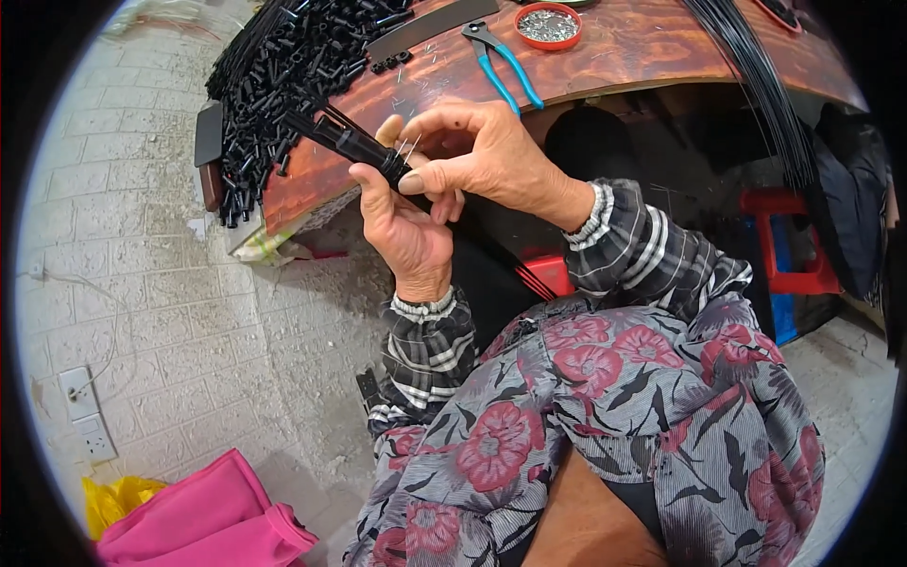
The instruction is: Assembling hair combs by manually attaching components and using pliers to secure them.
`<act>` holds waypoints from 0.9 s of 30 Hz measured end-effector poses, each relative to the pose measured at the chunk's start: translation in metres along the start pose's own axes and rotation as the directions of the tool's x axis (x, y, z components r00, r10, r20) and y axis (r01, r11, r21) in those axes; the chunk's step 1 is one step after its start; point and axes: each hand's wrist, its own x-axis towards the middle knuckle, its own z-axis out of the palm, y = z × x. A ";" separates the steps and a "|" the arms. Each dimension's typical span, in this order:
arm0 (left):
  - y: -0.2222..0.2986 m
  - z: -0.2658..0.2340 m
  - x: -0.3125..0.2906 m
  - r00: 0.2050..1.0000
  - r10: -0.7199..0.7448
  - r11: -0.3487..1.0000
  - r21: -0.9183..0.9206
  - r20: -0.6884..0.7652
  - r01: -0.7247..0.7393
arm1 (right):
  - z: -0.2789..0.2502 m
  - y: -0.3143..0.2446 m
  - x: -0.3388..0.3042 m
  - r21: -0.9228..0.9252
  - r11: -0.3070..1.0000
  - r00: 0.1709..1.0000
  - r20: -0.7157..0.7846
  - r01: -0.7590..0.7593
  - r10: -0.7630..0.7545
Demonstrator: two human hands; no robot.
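My left hand grips a black plastic tube piece with thin black rods sticking out of its far end. My right hand pinches thin silvery metal pins at the near end of that piece, thumb and forefinger closed on them. Both hands are held just in front of the reddish wooden table edge. A heap of small black tubes lies on the table behind the hands.
Blue-handled pliers and a red round dish of small metal parts lie on the table. A bundle of long black rods hangs at the right. Red stools stand below. A pink cloth and power strip lie on the floor.
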 end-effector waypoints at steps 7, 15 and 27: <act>-0.001 -0.005 -0.002 0.998 -0.008 0.999 0.053 -0.064 0.011 | -0.006 -0.003 0.004 -0.252 0.952 0.985 0.072 0.172 -0.159; 0.008 0.002 -0.004 0.999 -0.023 1.000 0.000 0.040 0.023 | -0.006 -0.030 0.006 0.232 0.853 0.878 0.230 -0.468 0.420; 0.008 0.007 -0.001 0.999 0.037 0.998 0.055 -0.012 -0.037 | -0.002 -0.012 0.007 -0.614 0.589 0.768 0.044 0.525 -0.639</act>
